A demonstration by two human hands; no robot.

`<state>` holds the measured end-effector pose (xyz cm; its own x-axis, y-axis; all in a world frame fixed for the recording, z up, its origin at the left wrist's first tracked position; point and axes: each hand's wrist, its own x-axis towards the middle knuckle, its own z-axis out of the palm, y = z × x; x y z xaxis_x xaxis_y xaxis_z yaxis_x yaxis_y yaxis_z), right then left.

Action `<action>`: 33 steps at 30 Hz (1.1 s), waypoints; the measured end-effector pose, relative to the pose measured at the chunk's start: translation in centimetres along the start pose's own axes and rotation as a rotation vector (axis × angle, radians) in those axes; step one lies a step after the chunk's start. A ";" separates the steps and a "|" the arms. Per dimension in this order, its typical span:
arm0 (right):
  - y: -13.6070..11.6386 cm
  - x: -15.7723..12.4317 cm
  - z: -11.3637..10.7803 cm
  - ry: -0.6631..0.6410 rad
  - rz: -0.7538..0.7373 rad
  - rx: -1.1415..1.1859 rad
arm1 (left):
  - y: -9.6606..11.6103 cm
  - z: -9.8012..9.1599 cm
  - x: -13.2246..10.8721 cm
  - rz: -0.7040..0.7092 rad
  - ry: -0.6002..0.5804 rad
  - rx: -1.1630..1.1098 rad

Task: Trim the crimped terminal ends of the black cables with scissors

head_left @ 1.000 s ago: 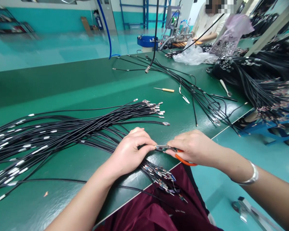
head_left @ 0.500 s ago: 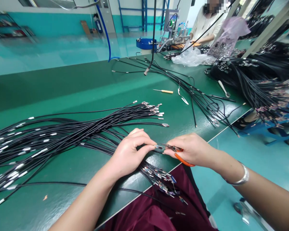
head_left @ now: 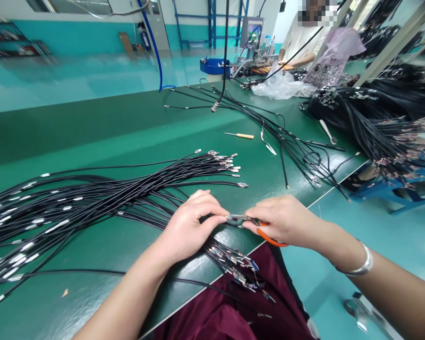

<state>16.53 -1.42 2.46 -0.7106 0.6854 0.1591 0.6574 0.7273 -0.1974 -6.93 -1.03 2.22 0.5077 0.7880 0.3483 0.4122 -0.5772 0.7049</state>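
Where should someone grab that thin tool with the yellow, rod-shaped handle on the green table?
Probably by its yellow handle, from above and the person's right: the tool lies flat, thicker handle pointing right, slim metal shaft pointing left.

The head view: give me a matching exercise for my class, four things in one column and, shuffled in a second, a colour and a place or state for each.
Column one
1. Pliers
2. Tub
3. Thin-shafted tool
4. Bracelet

Column two
A. yellow-handled, lying on the table
B. silver, being worn
C. orange-handled, in the right hand
D. blue, in the background

Right pairs: 1-C, 2-D, 3-A, 4-B
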 end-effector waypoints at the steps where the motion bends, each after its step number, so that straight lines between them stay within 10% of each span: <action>1: 0.0 0.0 0.1 -0.003 -0.007 0.001 | 0.0 0.0 0.0 0.005 -0.001 0.003; 7: 0.2 0.1 1.0 0.066 0.036 0.118 | -0.1 0.4 0.0 0.001 0.051 0.019; 16: -2.4 1.7 3.1 0.331 0.534 1.256 | -0.2 1.4 -0.2 -0.057 0.131 0.010; 33: -2.8 2.2 3.1 0.400 0.579 1.420 | 0.9 2.4 -0.1 -0.042 0.304 0.031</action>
<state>12.29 -2.07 0.36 -0.1976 0.9779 -0.0675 -0.1182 -0.0921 -0.9887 -4.84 -2.12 1.34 0.2422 0.8364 0.4917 0.4532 -0.5456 0.7049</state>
